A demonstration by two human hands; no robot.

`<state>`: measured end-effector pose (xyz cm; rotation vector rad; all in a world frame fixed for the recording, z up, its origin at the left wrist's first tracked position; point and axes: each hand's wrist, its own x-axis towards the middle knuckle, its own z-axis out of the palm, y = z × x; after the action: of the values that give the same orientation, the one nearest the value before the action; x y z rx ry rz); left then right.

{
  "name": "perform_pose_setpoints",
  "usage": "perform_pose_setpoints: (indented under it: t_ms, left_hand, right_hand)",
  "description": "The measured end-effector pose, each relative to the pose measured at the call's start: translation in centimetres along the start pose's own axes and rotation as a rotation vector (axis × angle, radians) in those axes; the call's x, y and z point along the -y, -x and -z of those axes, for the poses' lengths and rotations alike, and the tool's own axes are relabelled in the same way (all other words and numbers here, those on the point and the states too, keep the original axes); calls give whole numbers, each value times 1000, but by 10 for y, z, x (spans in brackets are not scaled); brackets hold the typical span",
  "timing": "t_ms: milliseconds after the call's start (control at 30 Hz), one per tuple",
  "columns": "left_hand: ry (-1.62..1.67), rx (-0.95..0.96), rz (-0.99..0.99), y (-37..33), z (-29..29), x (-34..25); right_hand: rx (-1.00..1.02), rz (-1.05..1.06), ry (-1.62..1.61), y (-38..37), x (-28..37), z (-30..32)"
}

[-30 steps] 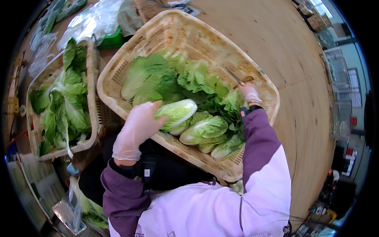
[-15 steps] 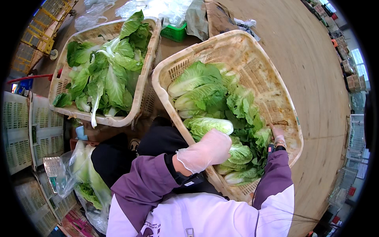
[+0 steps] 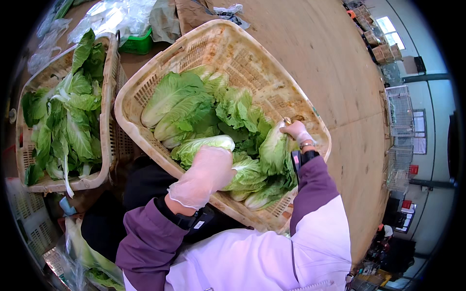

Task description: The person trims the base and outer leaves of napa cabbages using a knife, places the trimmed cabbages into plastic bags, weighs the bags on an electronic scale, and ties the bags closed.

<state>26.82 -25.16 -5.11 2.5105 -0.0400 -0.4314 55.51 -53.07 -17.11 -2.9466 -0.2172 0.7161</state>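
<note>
A large cream plastic crate point(image 3: 127, 104) in front of me holds several heads of leafy napa cabbage. At its right side my right hand point(image 3: 297, 132), in a thin clear glove, is closed round the pale stem end of a napa cabbage point(image 3: 273, 151), which stands tilted with its leaves downward. Over the crate's near side is my gloved left hand point(image 3: 208, 167), fingers curled in and mostly hidden; what they hold, if anything, does not show. Just beyond that hand lies a paler, tight cabbage head point(image 3: 196, 149). Two more heads point(image 3: 179, 99) rest at the crate's far left.
A second cream crate point(image 3: 106, 131) to the left is heaped with loose green leaves point(image 3: 77, 111). Behind stand a green basket point(image 3: 138, 43) and clear plastic sheeting point(image 3: 116, 19). Bagged cabbage point(image 3: 85, 250) lies at lower left. Wire cages point(image 3: 400, 111) line the far right.
The view has swung right, so the crates sit farther left. My right hand, earlier low by the crate's right wall, now grips a cabbage and has tipped its stem end up. My left hand stays curled.
</note>
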Motion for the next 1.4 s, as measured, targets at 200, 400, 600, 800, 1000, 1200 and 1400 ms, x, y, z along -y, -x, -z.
perform_pose_setpoints:
  t_ms: [200, 400, 600, 800, 1000, 1200, 1400]
  left_hand:
    - [81, -229, 32, 3, 18, -2]
    - [743, -485, -152, 5, 28, 7]
    - [1201, -651, -257, 68, 91, 33]
    - [1253, -1056, -170, 192, 148, 83]
    - [1241, -1177, -119, 256, 126, 124]
    - [1275, -1144, 35, 294, 97, 166]
    - [1041, -1080, 204, 329, 118, 194]
  right_hand:
    - [-185, 449, -447, 101, 50, 31]
    - [305, 742, -974, 191, 149, 103]
    - [419, 1102, -1067, 232, 286, 127]
    - [78, 1404, -864, 307, 420, 126]
    - [358, 1543, -521, 350, 506, 85]
    - [579, 1391, -249, 381, 549, 60]
    - [409, 1497, -25, 392, 591, 53]
